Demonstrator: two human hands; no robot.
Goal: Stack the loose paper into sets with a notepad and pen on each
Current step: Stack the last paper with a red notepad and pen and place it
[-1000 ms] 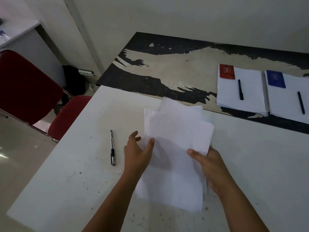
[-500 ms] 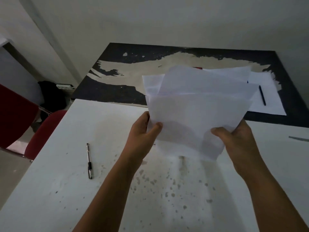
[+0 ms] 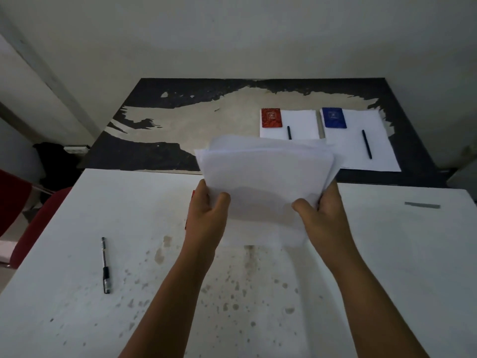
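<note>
A: Gripping from both sides, our left hand (image 3: pixel 206 218) and right hand (image 3: pixel 322 215) each pinch the sheaf of loose paper (image 3: pixel 265 184), thumb on the near face and fingers hidden behind. Why hold it so?

B: We judge that opposed pinches at the lower corners let the sheets hang raised off the white counter (image 3: pixel 387 267), so that uneven edges can be squared. Note the top edges, fanned and out of line.

A: Where does the sheaf sit relative to the finished sets?

B: It is held in the air above the far edge of the white counter, overlapping our view of the dark counter (image 3: pixel 154 151) behind. There, two stacks lie just beside each other: one bearing a red notepad (image 3: pixel 271 118) and a pen (image 3: pixel 289 132), the other a blue notepad (image 3: pixel 334 118) and a pen (image 3: pixel 366 143).

A: Why is each notepad at the upper left corner with the pen lower down?

B: We read it as a repeated layout; the third set would presumably match.

A: And the spare pen (image 3: pixel 105 264)?

B: It lies well to the left of our left hand, untouched, likely reserved for this sheaf. A red edge (image 3: pixel 193 195) shows just behind the left hand; we cannot tell what it is.
</note>
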